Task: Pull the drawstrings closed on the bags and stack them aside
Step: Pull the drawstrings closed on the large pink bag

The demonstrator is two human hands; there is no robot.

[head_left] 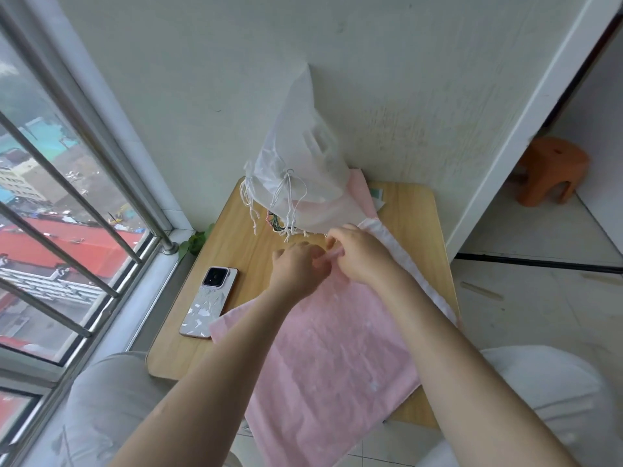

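Both hands work at the far edge of a pink bag on a small wooden table.

The left hand and right hand pinch the top of the pink bag with curled fingers; the drawstring itself is too blurred to make out. A stack of white bags leans against the far wall; a phone lies left.

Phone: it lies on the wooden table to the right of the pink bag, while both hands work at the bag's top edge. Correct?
Not quite. In the head view the phone lies to the left of the pink bag, on the window side of the wooden table. The rest holds: the left hand and right hand meet at the bag's top edge.
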